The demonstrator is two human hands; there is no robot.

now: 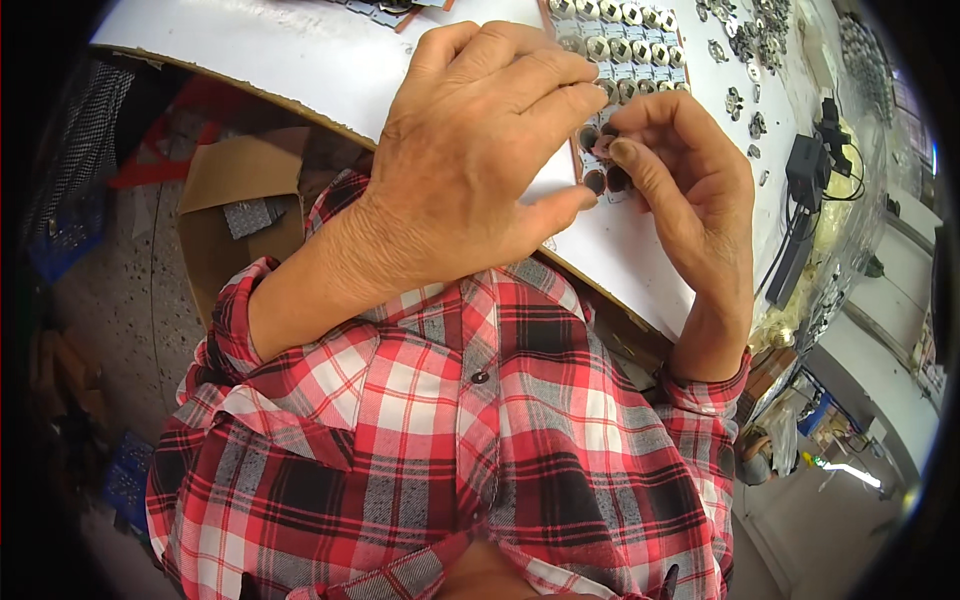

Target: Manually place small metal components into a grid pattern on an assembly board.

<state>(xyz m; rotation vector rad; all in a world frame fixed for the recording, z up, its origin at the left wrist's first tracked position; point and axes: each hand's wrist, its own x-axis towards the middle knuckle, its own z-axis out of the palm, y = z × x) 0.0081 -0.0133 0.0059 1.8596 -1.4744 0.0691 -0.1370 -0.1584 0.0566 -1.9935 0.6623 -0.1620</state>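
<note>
My left hand [480, 150] lies palm down over the near end of a flat tray [625, 50] of several small round silver parts on a white table [300, 50]. Its thumb tip touches a dark round part [595, 181] at the tray's near edge. My right hand [690, 190] comes in from the right, its thumb and forefinger pinching a small round part [606, 142] over the same near rows. The tray's near-left portion is hidden under my left hand.
Loose silver parts [745, 45] are scattered at the table's far right beside a black box with cables [808, 170]. An open cardboard box [235, 205] stands on the floor left of the table. My red plaid shirt [450, 430] fills the lower view.
</note>
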